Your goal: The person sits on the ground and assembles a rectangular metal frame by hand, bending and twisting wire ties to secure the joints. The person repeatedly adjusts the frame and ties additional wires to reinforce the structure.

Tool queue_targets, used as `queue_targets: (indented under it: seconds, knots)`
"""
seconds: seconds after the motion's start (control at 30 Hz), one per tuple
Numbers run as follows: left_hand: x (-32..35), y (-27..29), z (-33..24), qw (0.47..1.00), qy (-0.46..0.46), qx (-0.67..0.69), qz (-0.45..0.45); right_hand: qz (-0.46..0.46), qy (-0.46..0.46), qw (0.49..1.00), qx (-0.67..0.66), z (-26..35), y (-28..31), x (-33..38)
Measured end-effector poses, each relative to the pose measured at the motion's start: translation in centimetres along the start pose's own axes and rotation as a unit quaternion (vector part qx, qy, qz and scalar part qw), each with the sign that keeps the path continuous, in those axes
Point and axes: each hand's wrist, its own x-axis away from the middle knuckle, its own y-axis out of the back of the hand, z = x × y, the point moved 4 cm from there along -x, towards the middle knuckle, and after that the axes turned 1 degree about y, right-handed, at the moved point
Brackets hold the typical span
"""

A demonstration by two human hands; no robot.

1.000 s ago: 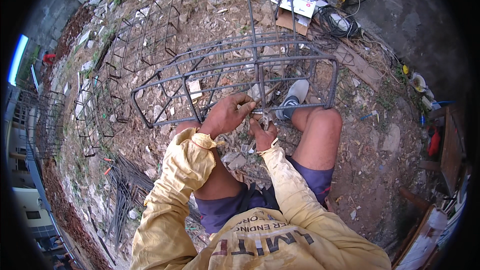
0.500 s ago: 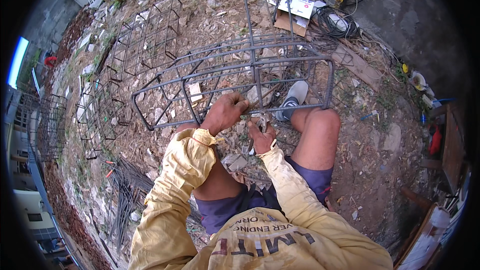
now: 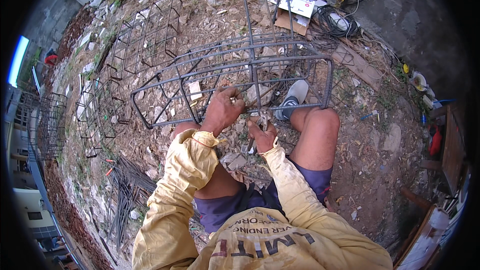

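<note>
Head view, right grip [image 3: 263,136] round pincers [image 3: 264,116], left grip [image 3: 225,110] unclear, both at cage edge [image 3: 305,106]

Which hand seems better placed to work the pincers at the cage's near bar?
Probably the right hand: it grips the pincers, their head by the near bar; the left hand sits left of them.

a head-worn fisheye looks down from above the hands [image 3: 223,111], near.

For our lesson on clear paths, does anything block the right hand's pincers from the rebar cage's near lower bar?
Nothing visible does: the pincers in the right hand are right at the near lower bar. The left hand is to their left, not between. Actual contact cannot be told.
</note>
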Motion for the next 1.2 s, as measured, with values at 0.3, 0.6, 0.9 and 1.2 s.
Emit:
queue_targets:
  seconds: [0.3,0.6,0.9,1.2]
  knots:
    - [3.8,1.8,-1.3,0.986,-0.086,-0.103,-0.094,-0.008,-0.005,0.999,-0.049,-0.9,-0.3,-0.1]
    - [8.0,-2.3,-1.3,0.98,-0.056,-0.008,-0.193,-0.019,-0.02,0.997,-0.077,-0.6,-0.4,0.3]
    - [8.0,-5.2,1.2,0.885,0.187,0.405,-0.13,-0.023,-0.012,0.995,-0.093,0.0,-0.3,0.6]
    - [7.1,-6.7,2.6,0.639,0.276,0.694,0.184,0.034,-0.121,0.958,-0.26,1.2,-0.7,1.3]
